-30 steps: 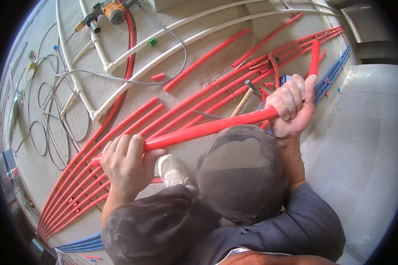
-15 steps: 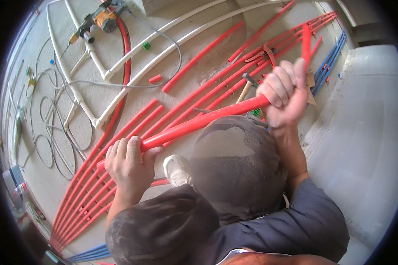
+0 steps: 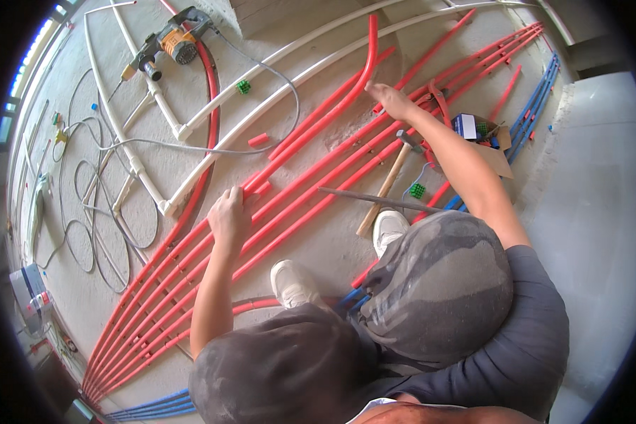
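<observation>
A red plastic pipe (image 3: 325,120) with a bend near its far end lies low over the floor, its bent end pointing away from me. My left hand (image 3: 227,218) is closed round its near end. Close beside the bend is my right hand (image 3: 392,100), its fingers stretched out and apparently off the pipe. Several long red pipes (image 3: 297,199) run in parallel under and beside my arms. Red-handled pliers (image 3: 439,99) lie on them beneath my right forearm. A hammer (image 3: 389,180) with a wooden handle and a thin metal rod (image 3: 374,199) are between my feet and the pipes.
An orange and black power drill (image 3: 173,44) with a looping grey cable (image 3: 191,150) sits at the far left among white pipes (image 3: 240,116). An open cardboard box (image 3: 491,148), blue pipes (image 3: 533,106) and green clips (image 3: 417,191) are on the right. A pale wall (image 3: 593,212) rises there.
The bent red pipe has gone from in front of my knees to lower and farther left over the floor. My right hand has opened off it; my left hand still grips the near end.
</observation>
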{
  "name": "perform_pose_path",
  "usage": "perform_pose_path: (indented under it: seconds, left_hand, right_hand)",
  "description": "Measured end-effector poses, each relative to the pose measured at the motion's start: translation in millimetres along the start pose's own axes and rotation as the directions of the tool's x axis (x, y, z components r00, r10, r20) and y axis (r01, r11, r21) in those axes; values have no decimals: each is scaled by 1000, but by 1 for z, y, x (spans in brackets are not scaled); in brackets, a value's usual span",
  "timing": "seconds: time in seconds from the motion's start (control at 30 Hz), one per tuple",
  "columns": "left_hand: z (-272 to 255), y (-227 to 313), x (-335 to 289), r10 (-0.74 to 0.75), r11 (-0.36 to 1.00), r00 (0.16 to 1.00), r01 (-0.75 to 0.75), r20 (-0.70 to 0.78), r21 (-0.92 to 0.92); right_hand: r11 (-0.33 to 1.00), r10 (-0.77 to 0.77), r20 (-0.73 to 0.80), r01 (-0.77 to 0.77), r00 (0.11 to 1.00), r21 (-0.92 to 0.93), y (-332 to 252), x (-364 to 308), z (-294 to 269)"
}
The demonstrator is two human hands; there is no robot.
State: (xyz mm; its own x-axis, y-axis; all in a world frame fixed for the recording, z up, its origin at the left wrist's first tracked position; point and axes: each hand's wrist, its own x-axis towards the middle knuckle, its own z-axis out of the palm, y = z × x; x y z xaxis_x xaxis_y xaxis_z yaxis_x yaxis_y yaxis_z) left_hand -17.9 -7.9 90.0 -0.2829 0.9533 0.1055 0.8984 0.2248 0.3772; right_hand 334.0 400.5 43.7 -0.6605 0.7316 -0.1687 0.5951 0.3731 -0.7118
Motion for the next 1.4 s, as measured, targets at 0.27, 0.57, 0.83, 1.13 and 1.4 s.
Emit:
perform_pose_path:
  seconds: [0.27, 0.57, 0.83, 1.13, 1.4]
  left_hand:
    - [53, -2, 24, 2, 996, 992, 10, 123, -92]
    - [76, 10, 35, 78, 996, 975, -66, 208, -61]
    - [72, 1, 18, -39, 980, 993, 60, 116, -190]
    - [80, -14, 6, 62, 996, 996, -57, 70, -74]
    - [81, -10, 5, -61, 995, 990, 71, 126, -77]
  right_hand:
    - [698, 149, 138, -5, 979, -716, -15, -25, -13]
    - [863, -234, -35, 191, 972, -468, -4, -32, 16]
    - [638, -116, 216, 239, 969, -731, -15, -19, 36]
    - [727, -485, 373, 602, 791, -331, -82, -21, 123]
    - [752, -510, 516, 648, 688, -120, -85, -11, 94]
